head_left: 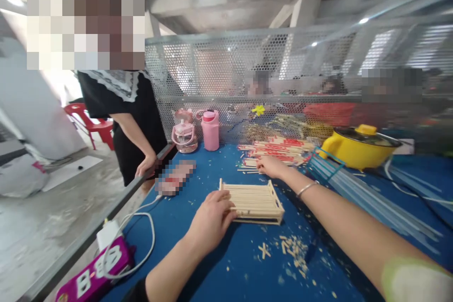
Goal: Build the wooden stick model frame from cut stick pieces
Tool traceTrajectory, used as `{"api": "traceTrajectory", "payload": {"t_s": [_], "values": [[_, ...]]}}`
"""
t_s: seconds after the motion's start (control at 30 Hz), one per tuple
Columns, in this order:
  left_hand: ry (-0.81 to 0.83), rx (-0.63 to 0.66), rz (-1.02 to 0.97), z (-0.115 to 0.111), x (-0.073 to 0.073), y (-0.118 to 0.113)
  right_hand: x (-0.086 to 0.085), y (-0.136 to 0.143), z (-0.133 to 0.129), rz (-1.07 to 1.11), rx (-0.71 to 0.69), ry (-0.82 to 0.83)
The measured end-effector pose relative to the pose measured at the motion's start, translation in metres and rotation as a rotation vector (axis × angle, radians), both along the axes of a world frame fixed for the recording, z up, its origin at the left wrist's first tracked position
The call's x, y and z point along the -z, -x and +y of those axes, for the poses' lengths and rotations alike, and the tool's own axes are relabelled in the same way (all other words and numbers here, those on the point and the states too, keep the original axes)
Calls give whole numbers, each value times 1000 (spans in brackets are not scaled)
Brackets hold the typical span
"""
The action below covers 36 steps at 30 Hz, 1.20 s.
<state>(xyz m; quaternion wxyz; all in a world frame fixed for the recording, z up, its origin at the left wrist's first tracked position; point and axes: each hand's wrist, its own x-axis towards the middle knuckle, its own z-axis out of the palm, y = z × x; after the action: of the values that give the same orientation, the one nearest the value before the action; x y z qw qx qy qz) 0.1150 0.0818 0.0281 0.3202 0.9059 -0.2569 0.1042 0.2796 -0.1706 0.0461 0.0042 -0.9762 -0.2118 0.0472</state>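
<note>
A small model built of pale wooden sticks [253, 200] sits on the blue tabletop, with slats along its top and raised ends. My left hand [214, 214] grips its left end, the fingers over the slats and the thumb at the near side. Farther back lies a loose pile of wooden sticks [279, 145], many with red parts. My right hand [271, 167] reaches to the near edge of that pile, its fingers bent together among the sticks. Whatever those fingertips hold is too small to make out.
Wood scraps [295, 251] lie in front. A yellow electric pot [361, 148], a blue wire rack [323, 165] and clear strips [382, 203] are at right. A pink bottle [211, 133], glass jug [186, 137] and purple power strip [95, 271] are left. Another person [138, 127] stands beside the table.
</note>
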Motion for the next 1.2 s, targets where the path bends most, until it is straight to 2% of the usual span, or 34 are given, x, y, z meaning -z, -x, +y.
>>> {"api": "traceTrajectory", "payload": {"t_s": [0.33,0.5,0.6,0.7,0.8,0.9,1.0,1.07,1.1,1.13,1.2], "values": [[-13,8,-17,3,4,-3,9,-13,1,129,39,73],[-6,31,-25,5,5,-7,14,-2,0,90,57,27],[-1,-42,-69,7,-1,-5,13,10,1,2,33,-49],[49,-78,-42,10,-14,-1,5,20,3,-133,4,-159],[212,-12,75,13,-27,3,-19,33,2,-305,14,-289],[413,19,210,16,-32,4,-51,63,-3,-475,84,-411],[544,67,362,17,-30,3,-75,115,-9,-573,136,-511],[594,123,452,17,-27,3,-78,153,-11,-584,22,-618],[608,154,490,17,-24,3,-76,171,-11,-562,-67,-605],[619,184,524,17,-23,4,-71,186,-10,-529,-154,-577],[630,223,564,15,-19,5,-57,208,-7,-499,-228,-545]]}}
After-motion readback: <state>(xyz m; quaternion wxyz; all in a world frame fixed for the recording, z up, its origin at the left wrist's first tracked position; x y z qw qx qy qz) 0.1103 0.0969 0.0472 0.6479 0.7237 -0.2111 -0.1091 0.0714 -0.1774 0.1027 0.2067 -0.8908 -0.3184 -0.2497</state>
